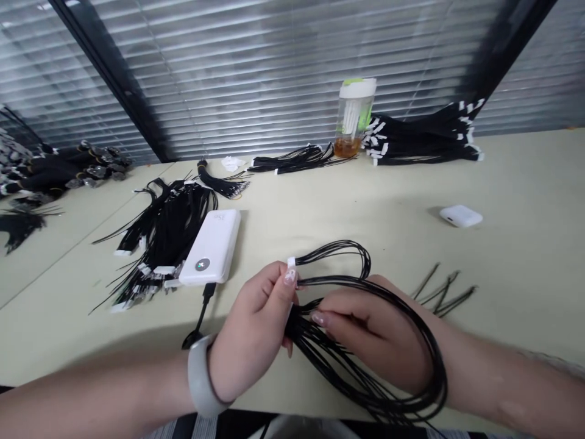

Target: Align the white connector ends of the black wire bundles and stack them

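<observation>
Both hands, left (256, 332) and right (375, 335), grip black wire bundle (365, 378), its looped lower end cut off.

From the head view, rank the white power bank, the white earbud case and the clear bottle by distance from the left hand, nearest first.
1. White power bank, just up-left of the left hand.
2. White earbud case, far right.
3. Clear bottle, at the back by the blinds.

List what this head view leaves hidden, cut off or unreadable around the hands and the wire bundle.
- Wire bundle: lower loop cut by the bottom edge.
- Right hand: palm side hidden; grip unclear.
- Left hand: fingertips cover the wires' white connector.
- Power bank: marking too small to read.
</observation>
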`<state>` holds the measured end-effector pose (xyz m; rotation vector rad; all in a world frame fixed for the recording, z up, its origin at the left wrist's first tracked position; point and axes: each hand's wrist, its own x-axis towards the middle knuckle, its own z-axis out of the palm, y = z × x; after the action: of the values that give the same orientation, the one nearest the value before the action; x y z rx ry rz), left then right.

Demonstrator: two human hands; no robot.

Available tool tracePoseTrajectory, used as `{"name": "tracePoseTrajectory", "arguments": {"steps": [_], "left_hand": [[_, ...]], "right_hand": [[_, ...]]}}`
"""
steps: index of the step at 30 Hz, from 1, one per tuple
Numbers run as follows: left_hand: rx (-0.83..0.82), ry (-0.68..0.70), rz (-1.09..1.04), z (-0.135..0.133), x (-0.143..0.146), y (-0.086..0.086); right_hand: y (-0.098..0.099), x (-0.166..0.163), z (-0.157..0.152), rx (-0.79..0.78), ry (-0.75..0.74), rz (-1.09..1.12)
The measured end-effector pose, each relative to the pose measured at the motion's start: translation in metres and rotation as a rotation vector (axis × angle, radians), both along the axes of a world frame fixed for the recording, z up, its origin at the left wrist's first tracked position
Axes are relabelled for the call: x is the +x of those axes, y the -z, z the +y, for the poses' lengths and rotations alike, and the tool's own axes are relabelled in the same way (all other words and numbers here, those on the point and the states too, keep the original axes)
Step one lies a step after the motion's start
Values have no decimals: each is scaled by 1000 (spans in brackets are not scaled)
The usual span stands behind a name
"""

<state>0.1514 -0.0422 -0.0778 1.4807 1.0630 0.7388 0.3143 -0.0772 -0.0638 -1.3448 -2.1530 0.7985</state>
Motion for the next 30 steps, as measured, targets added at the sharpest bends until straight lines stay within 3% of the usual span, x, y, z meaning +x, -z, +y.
{"name": "tracePoseTrajectory", "arguments": {"steps": [6, 14, 22, 30], "left_hand": [[33, 40, 35, -2, 0, -1], [57, 74, 78, -2, 0, -1], [90, 94, 118, -2, -1, 0], [35, 148, 104, 0, 1, 1]], "right_hand": [[-10, -4, 1, -146, -44, 47], [4, -5, -1, 99, -44, -67], [4, -2, 3, 83, -128, -94], [6, -7, -3, 156, -31, -243]]}}
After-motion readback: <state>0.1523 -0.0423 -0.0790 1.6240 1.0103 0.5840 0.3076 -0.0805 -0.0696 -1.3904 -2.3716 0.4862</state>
